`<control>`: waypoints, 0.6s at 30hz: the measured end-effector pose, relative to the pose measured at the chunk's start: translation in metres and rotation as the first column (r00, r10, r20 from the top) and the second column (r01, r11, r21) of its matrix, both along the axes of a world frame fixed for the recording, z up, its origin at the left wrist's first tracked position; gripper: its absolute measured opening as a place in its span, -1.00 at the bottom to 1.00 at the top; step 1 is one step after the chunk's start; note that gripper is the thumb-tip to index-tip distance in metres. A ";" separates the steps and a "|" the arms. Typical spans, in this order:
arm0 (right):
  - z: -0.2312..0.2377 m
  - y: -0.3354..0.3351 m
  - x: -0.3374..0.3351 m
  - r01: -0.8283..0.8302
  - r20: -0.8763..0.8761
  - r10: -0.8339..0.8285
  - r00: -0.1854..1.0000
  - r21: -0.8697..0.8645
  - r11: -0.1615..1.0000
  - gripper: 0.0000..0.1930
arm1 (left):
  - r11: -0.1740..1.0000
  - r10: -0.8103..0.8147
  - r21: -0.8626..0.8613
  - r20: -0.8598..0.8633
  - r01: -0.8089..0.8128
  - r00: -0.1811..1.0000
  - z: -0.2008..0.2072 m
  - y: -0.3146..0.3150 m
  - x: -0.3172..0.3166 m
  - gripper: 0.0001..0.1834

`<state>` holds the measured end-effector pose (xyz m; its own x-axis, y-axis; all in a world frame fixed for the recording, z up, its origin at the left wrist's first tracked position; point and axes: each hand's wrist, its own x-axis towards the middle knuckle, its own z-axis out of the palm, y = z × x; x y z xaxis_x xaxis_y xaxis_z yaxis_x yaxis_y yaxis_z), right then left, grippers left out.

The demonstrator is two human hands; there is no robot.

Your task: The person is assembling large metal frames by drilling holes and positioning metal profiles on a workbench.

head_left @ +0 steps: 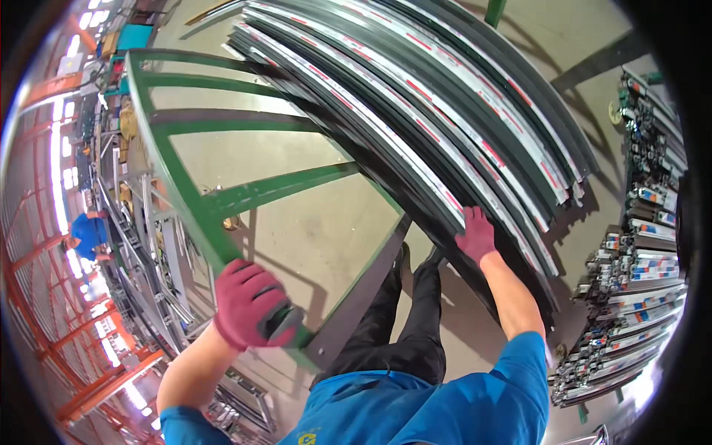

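My left hand (256, 305), in a maroon and grey work glove, is closed around the long outer rail of a green metal rack (194, 199). Several flat crossbars run from that rail toward the load on the right. Long dark metal profiles (404, 174) with white and red protective strips lie side by side on the rack. At their near end my right hand (478, 233), also in a maroon glove, rests on the profiles with its fingers stretched out. The profiles hide part of the rack underneath.
My legs (393, 304) stand between the rack's near crossbar and the load. Stacked profiles (630, 289) fill shelving on the far right. Another person in blue (89, 233) is at the far left, near racks of metal bars (159, 252). A dark beam (601, 61) lies top right.
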<state>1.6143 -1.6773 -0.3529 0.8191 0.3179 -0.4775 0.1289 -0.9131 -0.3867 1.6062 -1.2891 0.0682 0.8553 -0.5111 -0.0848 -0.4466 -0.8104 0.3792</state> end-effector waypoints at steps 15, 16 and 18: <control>0.531 -0.074 -0.059 0.192 -0.167 -0.176 0.970 0.086 0.978 -0.18 | 0.007 0.019 -0.649 -0.761 -0.761 0.649 0.006 -0.116 -0.077 -0.48; 0.557 -0.074 -0.069 0.194 -0.153 -0.185 0.971 0.045 0.980 -0.20 | -0.070 -0.255 -0.550 -0.797 -0.832 0.548 0.004 -0.132 -0.100 -0.53; 0.609 -0.056 -0.089 0.234 -0.187 -0.211 0.960 0.113 0.966 -0.28 | -0.066 -0.685 -0.265 -0.689 -0.962 0.237 -0.029 -0.181 -0.141 -0.54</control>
<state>1.5250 -1.7331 0.2565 0.7856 0.2069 -0.5831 -0.1505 -0.8503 -0.5044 1.4654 -1.4702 0.0396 0.6828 -0.6134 -0.3969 0.7253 0.6346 0.2668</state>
